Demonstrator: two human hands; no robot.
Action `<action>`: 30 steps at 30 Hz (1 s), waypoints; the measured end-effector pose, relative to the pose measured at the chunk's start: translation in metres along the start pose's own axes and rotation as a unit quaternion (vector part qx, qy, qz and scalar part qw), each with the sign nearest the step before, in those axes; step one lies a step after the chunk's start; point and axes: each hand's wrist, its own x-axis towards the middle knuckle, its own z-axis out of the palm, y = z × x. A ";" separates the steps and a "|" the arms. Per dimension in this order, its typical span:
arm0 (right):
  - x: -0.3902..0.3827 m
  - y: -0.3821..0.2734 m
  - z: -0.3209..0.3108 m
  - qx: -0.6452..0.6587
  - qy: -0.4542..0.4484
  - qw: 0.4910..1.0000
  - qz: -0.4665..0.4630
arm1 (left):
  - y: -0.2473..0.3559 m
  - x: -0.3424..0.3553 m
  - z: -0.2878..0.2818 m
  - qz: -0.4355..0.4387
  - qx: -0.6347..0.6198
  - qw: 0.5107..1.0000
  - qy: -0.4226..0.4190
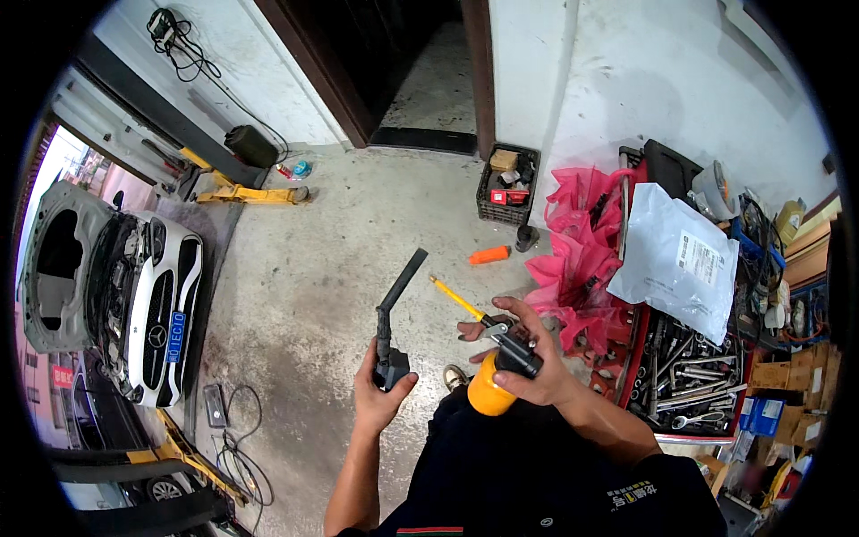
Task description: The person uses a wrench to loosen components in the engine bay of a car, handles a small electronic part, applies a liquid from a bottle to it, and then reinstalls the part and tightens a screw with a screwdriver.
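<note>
While the left hand (pixel 380 403) curls, partly closed, round a black jointed tool (pixel 384 333), the right hand (pixel 548 374) grips a rounded yellow bottle (pixel 489 390) with black head and slim yellow spout. Beyond the right hand, an orange cylinder (pixel 489 256) lies on stained grey floor (pixel 295 268).

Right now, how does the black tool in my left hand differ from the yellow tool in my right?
The black tool is dark throughout; the yellow tool joins a rounded yellow cup to a black body. The black tool's bar leans up and right; the yellow tool's rod slants up and left. Both are handheld.
</note>
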 end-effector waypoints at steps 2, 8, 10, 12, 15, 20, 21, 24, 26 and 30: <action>0.000 0.007 -0.007 -0.070 0.010 0.997 -0.037 | 0.005 -0.001 0.001 0.003 0.009 1.000 -0.016; -0.001 -0.006 -0.006 -0.217 -0.019 0.976 0.006 | 0.005 -0.011 -0.008 0.011 0.005 0.999 -0.037; 0.001 -0.002 -0.003 -0.264 -0.012 0.963 -0.049 | 0.006 -0.011 -0.010 0.008 0.000 0.999 -0.050; 0.000 0.000 -0.002 -0.293 -0.005 0.952 -0.086 | 0.007 -0.010 -0.010 0.007 -0.002 0.998 -0.059; -0.004 0.004 -0.004 -0.291 0.010 0.956 -0.044 | 0.007 -0.010 -0.009 0.005 0.001 0.998 -0.062; -0.003 -0.004 -0.002 -0.316 -0.001 0.946 -0.067 | 0.003 -0.010 -0.010 0.001 0.003 0.998 -0.063; -0.003 -0.005 -0.002 -0.316 -0.005 0.946 -0.067 | 0.003 -0.010 -0.010 0.002 0.002 0.998 -0.063; -0.005 -0.007 0.001 -0.304 -0.006 0.952 -0.043 | 0.003 -0.012 -0.008 0.000 -0.003 0.998 -0.063; -0.006 -0.004 0.001 -0.315 0.003 0.947 -0.064 | 0.006 -0.012 -0.007 -0.005 -0.010 0.998 -0.065; -0.007 -0.006 0.002 -0.342 0.006 0.938 -0.063 | 0.005 -0.012 -0.007 -0.005 -0.008 0.997 -0.075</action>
